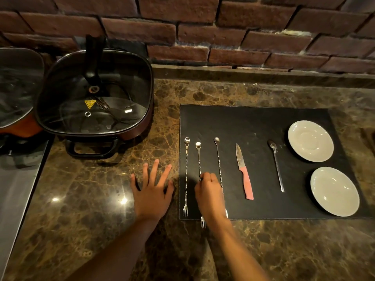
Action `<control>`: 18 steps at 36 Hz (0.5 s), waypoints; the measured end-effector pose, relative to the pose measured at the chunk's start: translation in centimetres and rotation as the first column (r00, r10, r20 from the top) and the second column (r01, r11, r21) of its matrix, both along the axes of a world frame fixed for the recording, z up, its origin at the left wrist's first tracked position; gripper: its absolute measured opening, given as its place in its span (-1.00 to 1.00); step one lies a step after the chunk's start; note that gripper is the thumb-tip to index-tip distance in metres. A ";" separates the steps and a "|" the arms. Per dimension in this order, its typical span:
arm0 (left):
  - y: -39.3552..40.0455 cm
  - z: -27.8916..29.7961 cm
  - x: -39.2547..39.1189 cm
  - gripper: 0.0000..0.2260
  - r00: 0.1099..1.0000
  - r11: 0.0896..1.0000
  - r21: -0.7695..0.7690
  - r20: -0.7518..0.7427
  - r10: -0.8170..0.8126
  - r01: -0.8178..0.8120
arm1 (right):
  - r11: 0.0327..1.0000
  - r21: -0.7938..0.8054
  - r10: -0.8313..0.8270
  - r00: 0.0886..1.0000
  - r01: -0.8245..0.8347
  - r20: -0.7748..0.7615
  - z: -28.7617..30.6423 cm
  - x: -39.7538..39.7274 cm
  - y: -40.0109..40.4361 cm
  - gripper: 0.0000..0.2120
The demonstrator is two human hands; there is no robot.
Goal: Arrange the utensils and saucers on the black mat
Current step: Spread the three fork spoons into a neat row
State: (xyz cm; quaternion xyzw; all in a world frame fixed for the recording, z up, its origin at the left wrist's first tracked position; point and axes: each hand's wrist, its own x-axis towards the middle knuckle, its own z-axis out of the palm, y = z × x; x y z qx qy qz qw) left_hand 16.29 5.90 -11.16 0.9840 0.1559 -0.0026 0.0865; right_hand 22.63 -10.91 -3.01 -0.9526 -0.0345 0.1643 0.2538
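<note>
A black mat (253, 122) lies on the brown marble counter. At its left side lie three long twisted bar spoons with fork ends: the left one (186, 175), the middle one (199, 159) and the right one (218, 157). My right hand (210, 194) is closed on the middle one's stem; its fork end pokes past the mat's front edge. A pink-handled knife (244, 173) and a plain spoon (276, 165) lie further right. Two white saucers, the far one (310, 140) and the near one (334, 191), sit at the right. My left hand (152, 189) rests flat on the counter, fingers spread.
A square electric pan with a glass lid (95, 94) stands at the back left, with another lidded pot (16, 84) beside it. A brick wall (223, 27) runs behind the counter. A steel surface (14, 191) borders the counter's left edge.
</note>
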 end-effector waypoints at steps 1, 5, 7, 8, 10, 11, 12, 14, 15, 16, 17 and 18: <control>0.0 0.0 0.0 -0.51 1.000 1.000 0.003 0.003 0.001 -0.001 | 1.000 0.000 -0.003 1.000 0.003 -0.003 -0.1 0.1 0.0 -0.85; -0.1 0.0 0.0 -0.52 1.000 1.000 0.006 0.011 0.002 -0.002 | 1.000 -0.002 0.008 1.000 -0.008 -0.010 -0.2 0.8 0.0 -0.80; -0.1 0.0 0.0 -0.52 1.000 1.000 0.008 0.016 0.002 -0.003 | 1.000 -0.007 0.005 1.000 -0.005 -0.003 -0.2 1.2 0.0 -0.78; -0.1 0.0 0.0 -0.52 1.000 1.000 0.008 0.018 0.002 -0.002 | 1.000 -0.008 -0.001 1.000 0.001 -0.004 -0.1 1.5 0.0 -0.77; -0.1 -0.1 0.0 -0.51 1.000 1.000 0.008 0.017 0.000 -0.001 | 1.000 -0.006 -0.019 1.000 0.018 -0.016 -0.1 2.0 0.1 -0.77; 0.0 -0.1 0.0 -0.51 1.000 1.000 0.007 0.015 0.001 -0.001 | 1.000 -0.010 -0.023 1.000 0.022 -0.021 0.0 2.2 0.1 -0.76; 0.0 -0.1 0.1 -0.51 1.000 1.000 0.005 0.014 0.002 -0.002 | 1.000 -0.017 -0.024 1.000 0.023 -0.021 0.0 2.4 0.1 -0.76; 0.0 -0.1 0.1 -0.52 1.000 1.000 0.001 0.016 0.004 -0.004 | 1.000 -0.014 -0.026 1.000 0.026 -0.014 0.0 2.7 0.1 -0.76; 0.0 -0.1 0.0 -0.52 1.000 1.000 -0.001 0.016 0.004 -0.004 | 1.000 -0.008 -0.028 1.000 0.027 -0.011 0.0 2.8 0.1 -0.76; 0.0 -0.1 0.0 -0.53 1.000 1.000 -0.003 0.016 0.004 -0.004 | 1.000 -0.004 -0.029 1.000 0.028 -0.009 0.0 2.9 0.2 -0.75; 0.0 -0.1 0.0 -0.53 1.000 1.000 -0.004 0.015 0.005 -0.005 | 1.000 -0.003 -0.029 1.000 0.029 -0.011 0.0 2.9 0.1 -0.74; -0.1 -0.1 0.0 -0.53 1.000 1.000 -0.004 0.015 0.006 -0.006 | 1.000 -0.002 -0.032 0.999 0.032 -0.014 0.1 3.0 0.1 -0.73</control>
